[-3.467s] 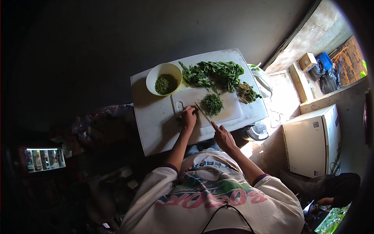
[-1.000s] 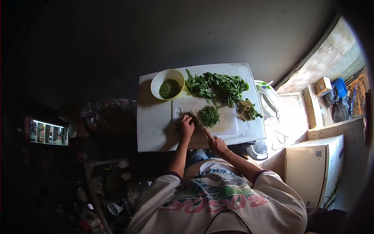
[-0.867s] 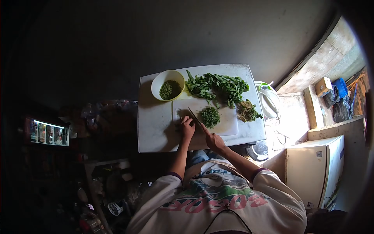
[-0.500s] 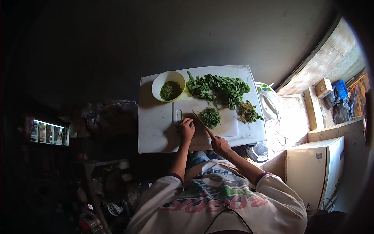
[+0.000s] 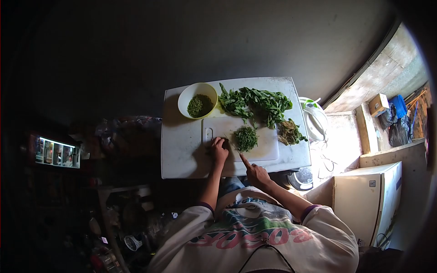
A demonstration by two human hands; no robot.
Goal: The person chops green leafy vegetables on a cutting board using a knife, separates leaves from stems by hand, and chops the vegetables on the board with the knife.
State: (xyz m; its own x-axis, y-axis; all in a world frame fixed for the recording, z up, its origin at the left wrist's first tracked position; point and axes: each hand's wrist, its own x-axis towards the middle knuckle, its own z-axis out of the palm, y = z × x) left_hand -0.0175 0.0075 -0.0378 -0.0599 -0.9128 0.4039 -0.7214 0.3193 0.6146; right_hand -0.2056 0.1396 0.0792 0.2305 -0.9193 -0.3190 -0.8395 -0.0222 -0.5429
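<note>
My right hand (image 5: 257, 174) is wrapped around the handle of a knife (image 5: 233, 145), index finger stretched along it. The blade points away and to the left over the white cutting board (image 5: 268, 152), and its outline is faint. Close to the left of the blade, my left hand (image 5: 220, 151) rests on the board with fingers curled; anything under them is hidden. Just right of the blade lies a small pile of chopped greens (image 5: 245, 138). Beyond the board's left end stands a pale yellow bowl (image 5: 183, 101) with finely chopped greens in it.
Whole leafy greens (image 5: 264, 102) spread across the back of the white table (image 5: 182, 164). A heap of wilted, brownish trimmings (image 5: 290, 133) lies at its right edge. A white refrigerator (image 5: 359, 195) stands on the right, and a dark wall (image 5: 205, 41) rises behind the table.
The knife and my right hand have shifted slightly toward my body, and the blade looks less distinct. My left hand has barely moved. The pile of chopped greens looks about the same.
</note>
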